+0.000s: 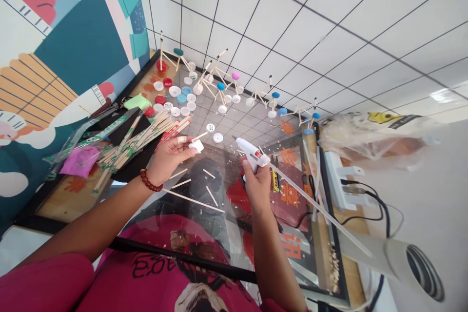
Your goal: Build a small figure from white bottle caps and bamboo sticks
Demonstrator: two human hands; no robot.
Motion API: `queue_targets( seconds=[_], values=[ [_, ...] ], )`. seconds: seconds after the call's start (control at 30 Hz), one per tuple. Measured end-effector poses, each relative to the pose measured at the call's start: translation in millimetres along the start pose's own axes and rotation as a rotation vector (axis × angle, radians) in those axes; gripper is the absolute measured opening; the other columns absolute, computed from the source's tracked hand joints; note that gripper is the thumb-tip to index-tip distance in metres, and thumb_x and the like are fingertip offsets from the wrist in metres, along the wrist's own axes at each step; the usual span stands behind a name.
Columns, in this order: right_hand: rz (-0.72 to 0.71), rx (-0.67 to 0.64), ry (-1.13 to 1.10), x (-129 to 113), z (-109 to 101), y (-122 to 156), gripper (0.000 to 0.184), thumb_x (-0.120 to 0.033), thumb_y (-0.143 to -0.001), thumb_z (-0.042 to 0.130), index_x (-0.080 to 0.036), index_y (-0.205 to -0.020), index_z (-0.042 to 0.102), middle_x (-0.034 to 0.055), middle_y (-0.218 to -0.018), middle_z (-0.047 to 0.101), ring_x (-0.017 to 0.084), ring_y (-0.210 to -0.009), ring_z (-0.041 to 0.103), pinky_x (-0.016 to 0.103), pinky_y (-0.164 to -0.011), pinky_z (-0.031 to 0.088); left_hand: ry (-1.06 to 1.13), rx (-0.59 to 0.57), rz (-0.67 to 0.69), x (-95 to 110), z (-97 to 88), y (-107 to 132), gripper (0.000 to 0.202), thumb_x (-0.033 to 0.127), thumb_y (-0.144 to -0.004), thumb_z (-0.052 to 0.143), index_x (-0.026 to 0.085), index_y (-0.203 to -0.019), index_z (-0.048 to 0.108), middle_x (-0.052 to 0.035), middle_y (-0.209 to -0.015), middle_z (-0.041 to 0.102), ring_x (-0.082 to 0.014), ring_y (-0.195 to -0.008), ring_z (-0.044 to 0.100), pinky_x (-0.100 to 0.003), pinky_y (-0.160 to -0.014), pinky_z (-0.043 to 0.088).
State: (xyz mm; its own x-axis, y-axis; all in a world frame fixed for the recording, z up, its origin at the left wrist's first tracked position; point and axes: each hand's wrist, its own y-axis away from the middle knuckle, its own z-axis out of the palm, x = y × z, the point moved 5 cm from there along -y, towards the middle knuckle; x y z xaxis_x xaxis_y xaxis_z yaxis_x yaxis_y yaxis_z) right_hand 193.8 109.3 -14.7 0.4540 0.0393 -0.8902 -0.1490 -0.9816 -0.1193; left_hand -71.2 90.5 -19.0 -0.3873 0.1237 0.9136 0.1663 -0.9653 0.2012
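Note:
My left hand (170, 156), with a red bead bracelet at the wrist, pinches a white bottle cap (196, 145) that has a thin wooden stick (199, 136) poking out of it. My right hand (257, 181) is wrapped round the grip of a white hot glue gun (251, 153). The gun's nozzle points left toward the cap, a short gap away. A long clear glue stick (314, 204) trails from the back of the gun toward the lower right. Loose wooden sticks (193, 200) lie on the glass table top (219, 224) under my hands.
Stick-and-cap figures (215, 85) stand along the far edge by the tiled wall. Loose caps (175, 100) and a pile of packed chopsticks (139, 139) lie at the left. A white power strip (341, 183) with cables and a plastic bag (369, 134) sit at the right.

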Motion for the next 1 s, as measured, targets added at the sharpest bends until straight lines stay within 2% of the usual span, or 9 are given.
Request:
queue_targets(
  seconds=[0.27,0.43,0.57,0.77,1.0],
  values=[
    [-0.065,-0.134,-0.141,-12.2,6.0,22.8,0.031,-0.041,-0.090,0.059,-0.017,-0.109,0.065,0.0075,-0.097,0.073,0.021,-0.089,0.067,0.036,-0.084,0.052,0.035,0.061,0.013,-0.5,-4.7,-0.4,0.046,0.030,-0.058,0.089,0.016,-0.099,0.073,-0.0067,-0.092,0.075,-0.0224,-0.086,0.070,-0.034,-0.071,0.058],
    [-0.080,-0.239,-0.173,-21.5,15.8,37.4,0.028,-0.041,-0.090,0.060,-0.018,-0.105,0.066,0.0078,-0.096,0.073,0.021,-0.087,0.068,0.036,-0.082,0.054,-0.045,0.089,0.054,-1.4,-6.1,0.2,0.046,0.034,-0.058,0.089,0.018,-0.100,0.077,-0.0067,-0.092,0.076,-0.0239,-0.086,0.070,-0.036,-0.074,0.058],
    [-0.101,-0.315,-0.128,-20.5,21.2,44.9,0.031,-0.043,-0.091,0.059,-0.018,-0.109,0.064,0.0086,-0.098,0.072,0.022,-0.085,0.067,0.037,-0.081,0.053,-0.083,0.091,0.060,-3.0,-5.6,-0.4,0.044,0.035,-0.058,0.089,0.019,-0.098,0.078,-0.0063,-0.091,0.077,-0.0243,-0.086,0.070,-0.037,-0.077,0.058],
    [-0.206,-0.350,-0.023,-21.3,22.6,47.7,0.029,-0.040,-0.094,0.054,-0.018,-0.112,0.062,0.0102,-0.106,0.069,0.025,-0.098,0.064,0.042,-0.091,0.049,-0.087,0.077,0.038,-2.5,-2.4,1.0,0.043,0.037,-0.059,0.088,0.018,-0.097,0.078,-0.0063,-0.091,0.076,-0.0237,-0.086,0.070,-0.035,-0.075,0.057],
    [-0.281,-0.302,0.041,-25.6,21.6,46.8,0.029,-0.037,-0.094,0.052,-0.017,-0.113,0.060,0.0116,-0.106,0.067,0.025,-0.096,0.063,0.041,-0.088,0.050,-0.062,0.074,0.015,-4.1,-2.0,-0.4,0.044,0.037,-0.058,0.089,0.017,-0.096,0.078,-0.0065,-0.091,0.076,-0.0224,-0.084,0.070,-0.035,-0.076,0.057]
  ],
)
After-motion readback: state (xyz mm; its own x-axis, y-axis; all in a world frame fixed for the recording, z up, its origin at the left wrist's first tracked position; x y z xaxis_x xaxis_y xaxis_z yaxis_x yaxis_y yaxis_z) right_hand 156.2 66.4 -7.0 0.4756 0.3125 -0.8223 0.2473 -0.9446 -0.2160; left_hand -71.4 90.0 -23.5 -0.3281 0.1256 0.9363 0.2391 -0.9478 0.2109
